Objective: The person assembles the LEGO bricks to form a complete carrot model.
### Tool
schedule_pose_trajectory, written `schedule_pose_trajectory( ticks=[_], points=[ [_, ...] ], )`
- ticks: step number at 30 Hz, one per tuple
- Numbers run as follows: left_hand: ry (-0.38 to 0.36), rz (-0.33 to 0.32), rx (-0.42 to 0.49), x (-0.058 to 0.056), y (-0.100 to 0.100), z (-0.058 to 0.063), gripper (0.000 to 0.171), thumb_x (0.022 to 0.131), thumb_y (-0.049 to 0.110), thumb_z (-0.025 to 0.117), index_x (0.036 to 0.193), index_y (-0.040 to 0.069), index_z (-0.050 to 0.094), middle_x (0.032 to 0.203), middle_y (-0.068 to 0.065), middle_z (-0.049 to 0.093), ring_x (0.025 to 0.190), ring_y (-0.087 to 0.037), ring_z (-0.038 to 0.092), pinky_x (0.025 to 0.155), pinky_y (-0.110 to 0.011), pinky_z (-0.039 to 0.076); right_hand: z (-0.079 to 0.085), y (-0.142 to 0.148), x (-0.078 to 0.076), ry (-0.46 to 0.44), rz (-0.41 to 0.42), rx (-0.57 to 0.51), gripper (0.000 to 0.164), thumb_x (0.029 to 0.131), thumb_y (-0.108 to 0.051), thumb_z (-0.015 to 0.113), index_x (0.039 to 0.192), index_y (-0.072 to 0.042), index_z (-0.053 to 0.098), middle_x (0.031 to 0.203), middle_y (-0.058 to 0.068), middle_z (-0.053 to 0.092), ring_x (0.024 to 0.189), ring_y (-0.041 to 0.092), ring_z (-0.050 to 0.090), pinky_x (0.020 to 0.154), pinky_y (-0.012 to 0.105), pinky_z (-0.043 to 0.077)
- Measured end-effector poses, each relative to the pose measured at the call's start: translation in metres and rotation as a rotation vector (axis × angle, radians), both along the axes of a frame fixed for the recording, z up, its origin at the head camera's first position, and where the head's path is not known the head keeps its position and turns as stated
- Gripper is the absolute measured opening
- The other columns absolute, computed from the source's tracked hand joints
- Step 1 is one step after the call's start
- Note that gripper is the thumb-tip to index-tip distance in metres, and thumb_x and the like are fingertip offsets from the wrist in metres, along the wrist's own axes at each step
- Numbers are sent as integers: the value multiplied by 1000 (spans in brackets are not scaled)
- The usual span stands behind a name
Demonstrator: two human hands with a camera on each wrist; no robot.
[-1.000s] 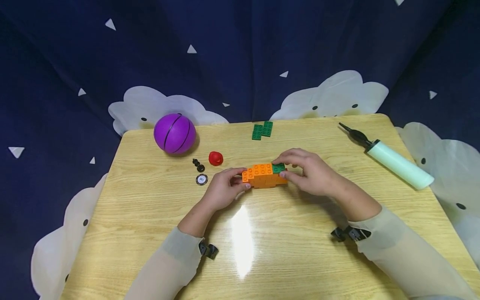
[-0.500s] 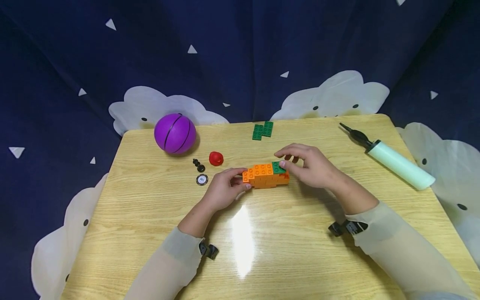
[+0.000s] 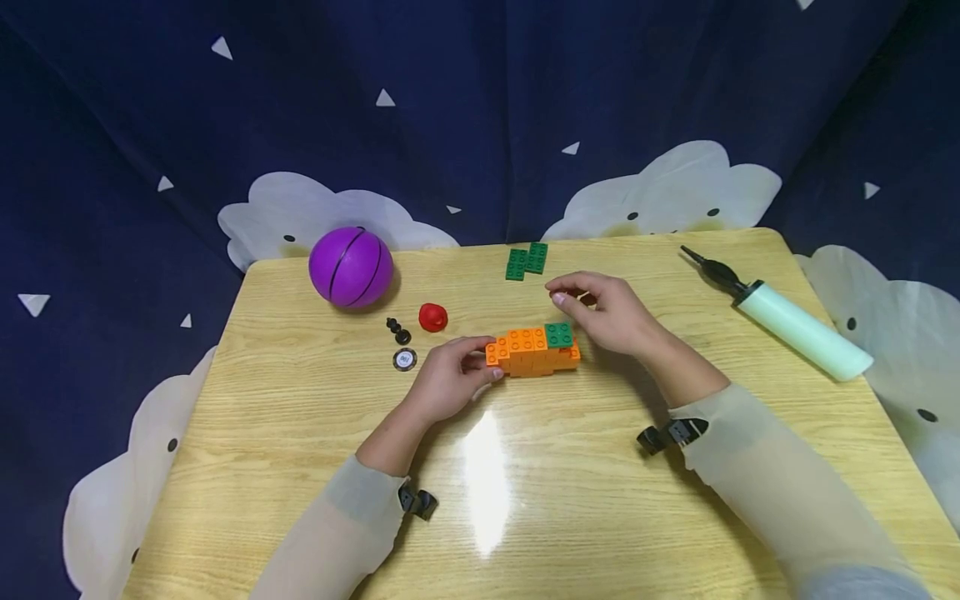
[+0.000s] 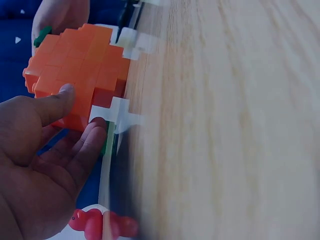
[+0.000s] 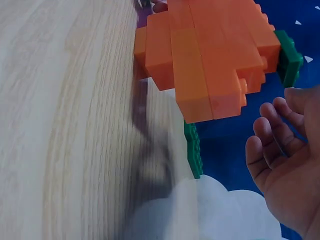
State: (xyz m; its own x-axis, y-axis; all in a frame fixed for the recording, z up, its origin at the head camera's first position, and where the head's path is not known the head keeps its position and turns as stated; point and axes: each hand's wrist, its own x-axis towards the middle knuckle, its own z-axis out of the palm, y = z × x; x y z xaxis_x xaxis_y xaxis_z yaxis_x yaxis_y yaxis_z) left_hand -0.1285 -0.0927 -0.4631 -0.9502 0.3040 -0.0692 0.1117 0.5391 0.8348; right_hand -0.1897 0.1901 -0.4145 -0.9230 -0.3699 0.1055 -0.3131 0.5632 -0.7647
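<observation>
An orange toy-brick build (image 3: 528, 364) with stepped ends stands at the middle of the table. My left hand (image 3: 446, 379) grips its left end, thumb on the near face and fingers behind, as the left wrist view also shows. A green brick plate (image 3: 558, 335) sits on top near the build's right end. Just beyond that plate, apart from it, hovers my right hand (image 3: 611, 315), its fingers loosely bent around nothing. In the right wrist view, the fingertips (image 5: 254, 145) lie below the green plate (image 5: 288, 59). Two more green plates (image 3: 516, 264) lie side by side farther back.
Left of the build are a red rubber duck (image 3: 432, 317), a small black chess piece (image 3: 401, 336) lying down, and a poker chip (image 3: 405, 359). A purple ball (image 3: 350, 267) rests at the back left. A hand pump (image 3: 798, 329) lies at the right edge.
My right hand has let go of the build's right end and the green plate, lifting off and moving back toward the far side. The left hand has kept its grip in place.
</observation>
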Motion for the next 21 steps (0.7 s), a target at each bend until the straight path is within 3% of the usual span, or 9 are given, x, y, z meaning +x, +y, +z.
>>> schedule_pose_trajectory(
  ticks=[13, 21],
  points=[
    [9, -7, 13, 0, 0, -1, 52, 91, 22, 83, 140, 12, 65, 127, -6, 70, 100, -13, 72, 88, -30, 60, -20, -14, -26, -44, -22, 29, 32, 107, -30, 61, 132, -12, 70, 121, 3, 71, 97, 23, 62, 88, 41, 53],
    [0, -5, 5, 0, 0, 0, 52, 91, 21, 83, 140, 13, 65, 128, -5, 69, 100, -13, 72, 87, -30, 59, -31, -20, -41, -11, 3, 64, 33, 104, -27, 66, 131, -8, 69, 114, 5, 71, 98, 24, 64, 88, 43, 55]
  ],
)
